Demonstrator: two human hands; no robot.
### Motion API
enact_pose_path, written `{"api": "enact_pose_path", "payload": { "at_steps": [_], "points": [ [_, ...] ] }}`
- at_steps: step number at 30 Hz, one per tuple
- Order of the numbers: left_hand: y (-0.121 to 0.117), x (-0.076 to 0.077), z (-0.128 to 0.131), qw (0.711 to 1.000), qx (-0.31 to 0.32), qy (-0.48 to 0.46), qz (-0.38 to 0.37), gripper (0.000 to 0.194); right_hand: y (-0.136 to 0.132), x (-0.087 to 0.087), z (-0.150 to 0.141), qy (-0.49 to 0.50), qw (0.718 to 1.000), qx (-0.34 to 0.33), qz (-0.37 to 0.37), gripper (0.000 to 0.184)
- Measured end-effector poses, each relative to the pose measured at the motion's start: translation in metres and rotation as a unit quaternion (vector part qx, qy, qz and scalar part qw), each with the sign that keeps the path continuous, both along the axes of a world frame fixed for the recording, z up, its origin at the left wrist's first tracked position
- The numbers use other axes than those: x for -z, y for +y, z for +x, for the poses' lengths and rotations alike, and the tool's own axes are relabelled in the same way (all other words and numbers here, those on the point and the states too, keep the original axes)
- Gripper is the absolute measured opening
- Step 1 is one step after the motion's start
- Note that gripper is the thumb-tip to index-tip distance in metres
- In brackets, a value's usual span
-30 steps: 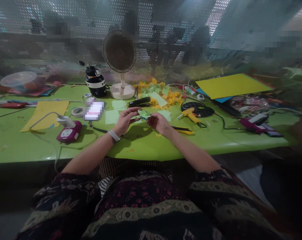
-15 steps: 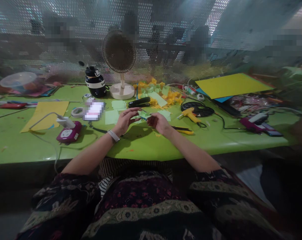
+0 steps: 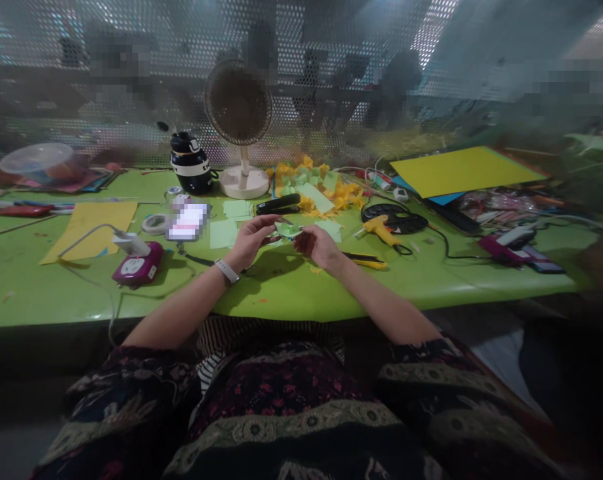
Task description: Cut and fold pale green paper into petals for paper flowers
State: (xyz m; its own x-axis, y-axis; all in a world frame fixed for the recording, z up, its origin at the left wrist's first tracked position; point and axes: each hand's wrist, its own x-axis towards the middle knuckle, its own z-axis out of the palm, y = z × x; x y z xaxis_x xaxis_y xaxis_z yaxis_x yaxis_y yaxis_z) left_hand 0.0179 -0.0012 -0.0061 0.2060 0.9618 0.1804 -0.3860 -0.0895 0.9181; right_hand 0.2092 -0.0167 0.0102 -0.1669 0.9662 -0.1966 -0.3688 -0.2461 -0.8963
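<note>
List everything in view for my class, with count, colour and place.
table: 1, green, middle
mesh: 1, grey, behind table
fan: 1, pale, back
bottle: 1, black, beside fan
tub: 1, clear, back left
tape: 1, white, left
screen: 1, white, beside tape
adapters: 2, purple, left, right
sheets: 2, yellow, left, back right
flowers: many, orange, right of fan
stapler: 1, black, centre
slips: several, pale green, around stapler
glue gun: 1, yellow, right
disc: 1, black, behind glue gun
cutter: 1, yellow, by glue gun
clutter: uncountable, mixed, back right
piece: 1, green, centre
left hand: 1, bare, beside piece
right hand: 1, bare, beside piece
sleeves: 2, dark patterned, bottom
</note>
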Motion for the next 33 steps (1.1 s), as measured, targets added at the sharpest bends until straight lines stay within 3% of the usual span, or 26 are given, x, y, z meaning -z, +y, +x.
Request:
{"api": "enact_pose_path", "payload": {
  "at_steps": [4, 9, 17, 22, 33],
  "points": [
    [0.001, 0.003, -0.001, 0.999, 0.022, 0.03, 0.027, 0.042, -0.001, 0.0, -0.001, 0.0, 1.0, -0.002, 0.004, 0.022],
    [0.004, 0.007, 0.001, 0.996, 0.04, 0.083, 0.021, 0.037, 0.001, 0.001, 0.0, -0.02, 0.999, -0.02, 0.015, 0.023],
    [0.009, 0.011, 0.001, 0.997, 0.02, 0.073, -0.013, 0.037, -0.003, -0.001, 0.003, -0.051, 0.994, -0.042, 0.089, 0.033],
    [0.006, 0.008, 0.001, 0.997, 0.023, 0.075, -0.011, 0.042, -0.004, -0.001, 0.002, -0.057, 0.993, -0.039, 0.097, 0.033],
    [0.004, 0.006, 0.001, 0.996, 0.028, 0.08, -0.014, 0.044, 0.006, 0.014, 0.006, -0.04, 0.988, -0.049, 0.14, 0.027]
  ]
}}
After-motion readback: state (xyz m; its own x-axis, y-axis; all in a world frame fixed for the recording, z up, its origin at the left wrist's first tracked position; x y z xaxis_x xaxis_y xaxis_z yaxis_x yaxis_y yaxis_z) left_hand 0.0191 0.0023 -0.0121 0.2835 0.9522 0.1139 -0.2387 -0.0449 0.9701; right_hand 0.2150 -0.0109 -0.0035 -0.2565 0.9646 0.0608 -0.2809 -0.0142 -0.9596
